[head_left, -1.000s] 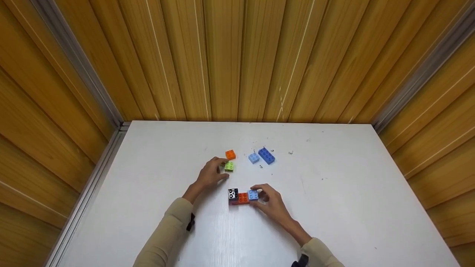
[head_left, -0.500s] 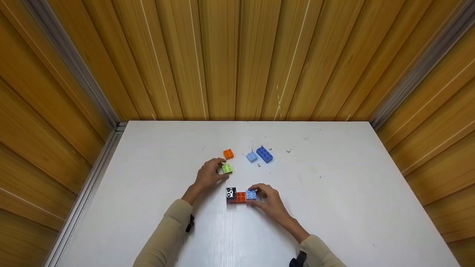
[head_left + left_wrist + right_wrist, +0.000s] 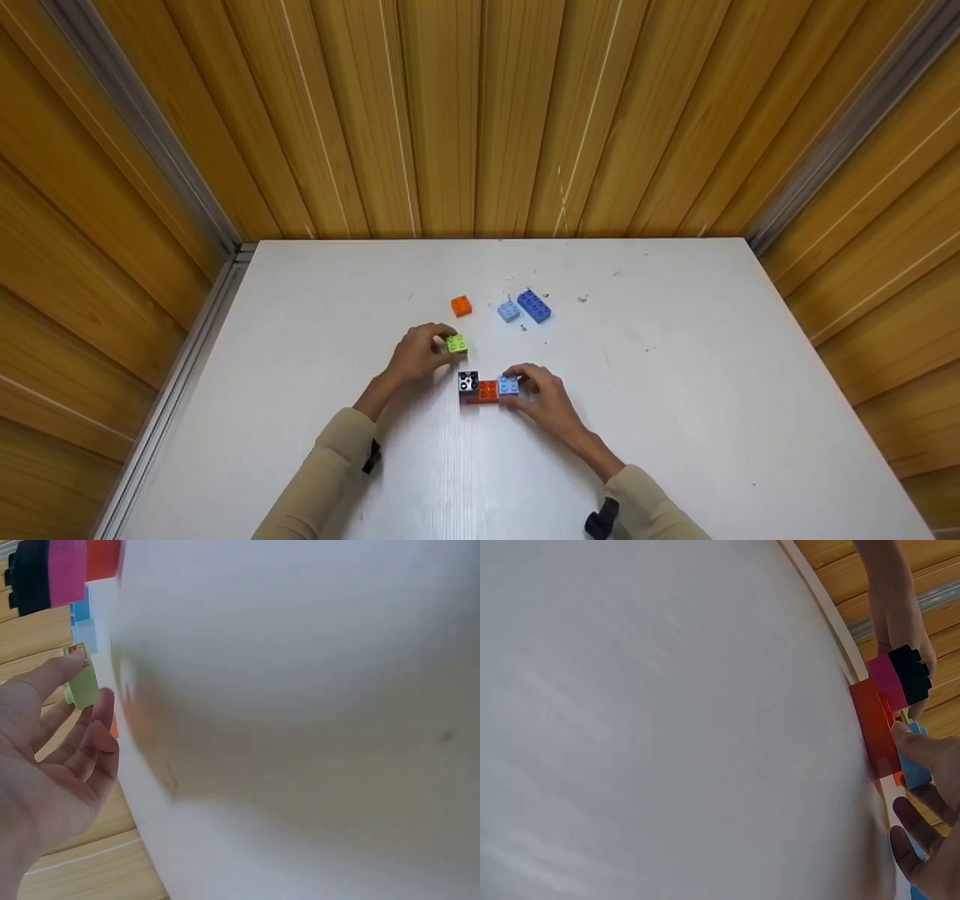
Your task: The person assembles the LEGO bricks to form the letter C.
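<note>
My left hand [image 3: 417, 354] pinches a lime green building brick [image 3: 457, 344] between thumb and fingers; the left wrist view shows a small printed patch on the side of this green brick [image 3: 84, 682]. Nearer to me stands a small assembly: a long red brick [image 3: 874, 731] at the bottom, a pink brick [image 3: 886, 682] with a black brick [image 3: 468, 382] above it at the left end, and a light blue brick [image 3: 508, 385] on the right end. With thumb and fingers my right hand [image 3: 549, 401] grips that light blue brick. Red studs show between the two ends.
Farther back on the white table [image 3: 675, 375] lie an orange brick [image 3: 461, 306], a second light blue brick [image 3: 508, 311] and a long dark blue brick [image 3: 534, 306]. Dark specks mark the tabletop around them. Wood-patterned walls [image 3: 480, 120] close off the back and sides.
My left hand has closed on the green brick and drawn it toward me, away from the orange brick. My right hand keeps its hold on the light blue brick of the assembly.
</note>
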`<state>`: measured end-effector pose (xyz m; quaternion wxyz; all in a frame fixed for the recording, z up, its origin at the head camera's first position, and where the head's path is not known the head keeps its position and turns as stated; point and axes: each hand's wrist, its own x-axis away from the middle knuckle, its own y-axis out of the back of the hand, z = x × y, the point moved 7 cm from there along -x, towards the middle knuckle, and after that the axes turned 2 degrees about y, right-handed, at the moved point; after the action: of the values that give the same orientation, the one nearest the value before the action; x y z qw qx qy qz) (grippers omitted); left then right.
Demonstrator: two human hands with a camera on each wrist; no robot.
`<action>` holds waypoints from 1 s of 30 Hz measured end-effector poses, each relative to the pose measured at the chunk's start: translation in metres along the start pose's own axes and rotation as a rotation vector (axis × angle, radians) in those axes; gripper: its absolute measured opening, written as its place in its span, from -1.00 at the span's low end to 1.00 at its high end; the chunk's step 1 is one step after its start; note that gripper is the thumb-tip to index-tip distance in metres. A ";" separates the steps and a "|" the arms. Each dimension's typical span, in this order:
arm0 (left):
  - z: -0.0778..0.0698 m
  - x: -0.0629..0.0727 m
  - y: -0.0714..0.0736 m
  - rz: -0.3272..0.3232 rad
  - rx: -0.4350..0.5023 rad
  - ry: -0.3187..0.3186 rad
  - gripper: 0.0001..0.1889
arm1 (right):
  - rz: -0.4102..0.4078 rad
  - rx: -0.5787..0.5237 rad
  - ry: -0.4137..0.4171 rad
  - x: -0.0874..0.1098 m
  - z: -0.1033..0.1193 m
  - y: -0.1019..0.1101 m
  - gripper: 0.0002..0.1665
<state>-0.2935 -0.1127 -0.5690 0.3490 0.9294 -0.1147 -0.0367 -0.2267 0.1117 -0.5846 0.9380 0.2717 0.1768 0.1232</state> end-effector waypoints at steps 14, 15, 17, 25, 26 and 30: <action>-0.037 0.036 0.013 0.067 0.054 -0.196 -0.61 | -0.012 0.010 -0.004 -0.001 -0.001 0.000 -0.53; -0.039 0.039 0.012 0.077 0.057 -0.207 -0.59 | -0.014 0.011 -0.002 0.000 0.000 0.000 -0.52; -0.042 0.045 0.010 0.087 0.060 -0.242 -0.56 | -0.013 0.010 0.004 0.001 -0.001 0.000 -0.52; -0.044 0.058 0.000 0.150 0.057 -0.289 -0.57 | -0.038 -0.012 0.002 0.001 -0.003 0.002 -0.51; -0.043 0.059 0.000 0.154 0.054 -0.288 -0.58 | -0.041 -0.013 -0.001 0.001 -0.003 0.002 -0.52; -0.039 0.062 -0.001 0.138 0.030 -0.263 -0.58 | -0.035 -0.012 -0.013 0.000 -0.003 0.000 -0.52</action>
<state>-0.2275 -0.1022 -0.5397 0.3186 0.9116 -0.2235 -0.1322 -0.2273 0.1127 -0.5870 0.9427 0.2638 0.1745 0.1059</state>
